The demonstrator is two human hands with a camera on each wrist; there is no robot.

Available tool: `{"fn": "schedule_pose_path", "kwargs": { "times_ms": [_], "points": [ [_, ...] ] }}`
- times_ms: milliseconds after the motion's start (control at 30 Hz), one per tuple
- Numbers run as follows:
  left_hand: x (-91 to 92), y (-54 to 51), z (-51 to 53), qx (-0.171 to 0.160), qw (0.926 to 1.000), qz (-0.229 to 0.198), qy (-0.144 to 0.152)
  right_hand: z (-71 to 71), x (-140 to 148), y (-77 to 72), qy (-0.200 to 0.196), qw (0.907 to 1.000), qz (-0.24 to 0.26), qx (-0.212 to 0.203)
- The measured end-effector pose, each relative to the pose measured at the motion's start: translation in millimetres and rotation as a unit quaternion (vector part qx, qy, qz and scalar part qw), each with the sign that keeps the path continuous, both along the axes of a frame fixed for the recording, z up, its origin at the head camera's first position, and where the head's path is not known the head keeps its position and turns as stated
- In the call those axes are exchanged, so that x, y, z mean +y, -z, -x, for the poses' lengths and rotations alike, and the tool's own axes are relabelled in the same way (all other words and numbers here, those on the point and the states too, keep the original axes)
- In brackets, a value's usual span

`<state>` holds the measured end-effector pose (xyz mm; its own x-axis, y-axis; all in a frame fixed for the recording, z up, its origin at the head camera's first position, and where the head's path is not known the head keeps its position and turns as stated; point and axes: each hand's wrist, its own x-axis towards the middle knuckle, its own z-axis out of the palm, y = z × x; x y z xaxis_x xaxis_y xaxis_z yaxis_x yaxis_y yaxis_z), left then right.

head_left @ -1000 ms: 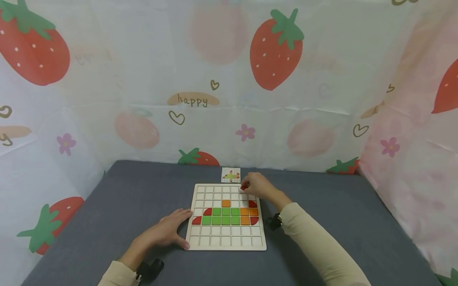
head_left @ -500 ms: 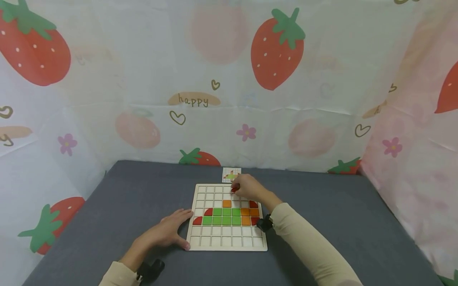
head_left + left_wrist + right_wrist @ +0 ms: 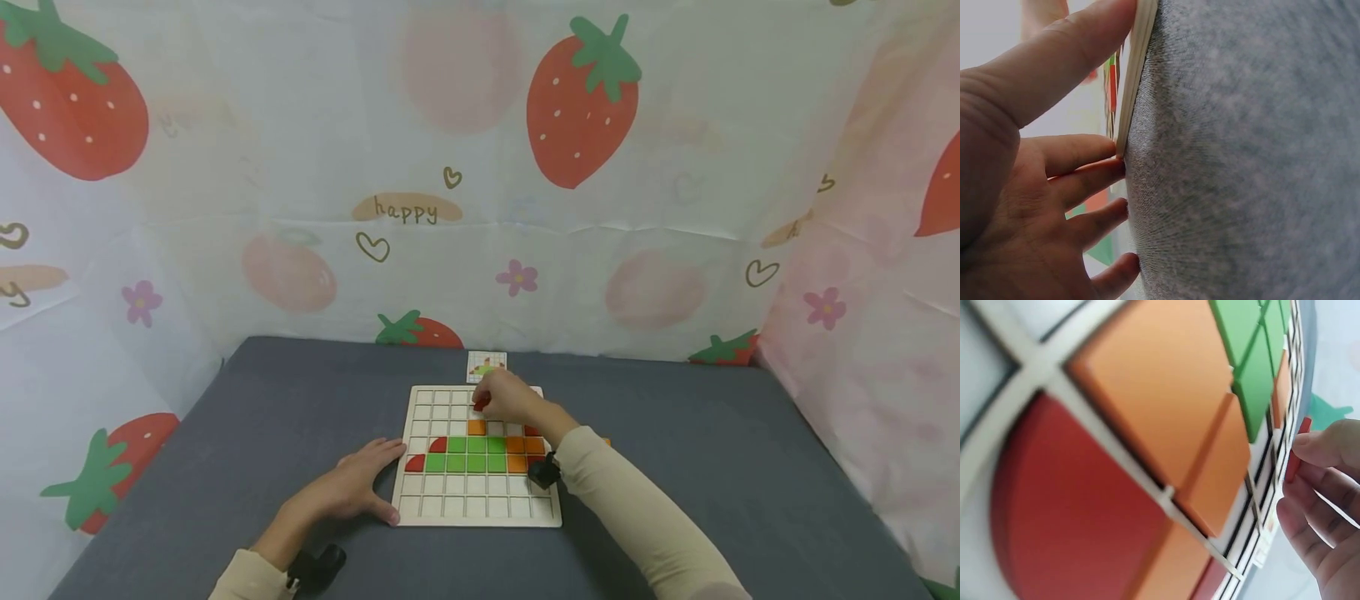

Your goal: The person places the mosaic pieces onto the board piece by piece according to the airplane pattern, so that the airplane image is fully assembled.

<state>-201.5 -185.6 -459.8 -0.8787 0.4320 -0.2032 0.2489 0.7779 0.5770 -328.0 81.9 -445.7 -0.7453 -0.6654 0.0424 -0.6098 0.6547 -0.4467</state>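
A pale wooden grid board (image 3: 475,506) lies on the table, with green squares (image 3: 476,454), orange squares (image 3: 516,454) and red rounded pieces (image 3: 415,463) set in its cells. Over its upper middle, my right hand (image 3: 510,397) pinches a small red tile (image 3: 1297,453) between thumb and fingers, just above a lone orange square (image 3: 476,427). My left hand (image 3: 352,482) rests at the board's left edge, its thumb on the near corner and its spread fingers on the cloth and edge, as the left wrist view shows. The right forearm hides part of the board's right side.
Behind the board lies a small picture card (image 3: 480,358) with a coloured grid pattern, partly covered by the right hand. A bit of orange (image 3: 607,442) peeks out beyond the right sleeve. A strawberry-print curtain (image 3: 420,275) borders the grey table (image 3: 315,392).
My right hand has moved left and slightly nearer over the board, carrying the red tile from the upper right to above the lone orange square. The left hand stays put.
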Motion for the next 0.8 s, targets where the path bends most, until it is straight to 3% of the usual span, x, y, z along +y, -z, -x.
{"fn": "schedule_pose_path", "kwargs": {
  "times_ms": [233,600,800],
  "points": [
    [0.4,2.5,0.6,-0.003,1.0000,0.002,-0.005,2.3,-3.6,9.6,0.002,0.9998,-0.013,-0.016],
    [0.3,2.0,2.2,0.001,1.0000,0.004,-0.006,2.5,-6.5,5.4,-0.011,0.9995,-0.025,-0.013],
    [-0.8,1.7,0.8,0.002,1.0000,0.004,-0.005,-0.5,-0.9,-0.7,-0.001,0.9998,-0.005,-0.017]
  ]
}}
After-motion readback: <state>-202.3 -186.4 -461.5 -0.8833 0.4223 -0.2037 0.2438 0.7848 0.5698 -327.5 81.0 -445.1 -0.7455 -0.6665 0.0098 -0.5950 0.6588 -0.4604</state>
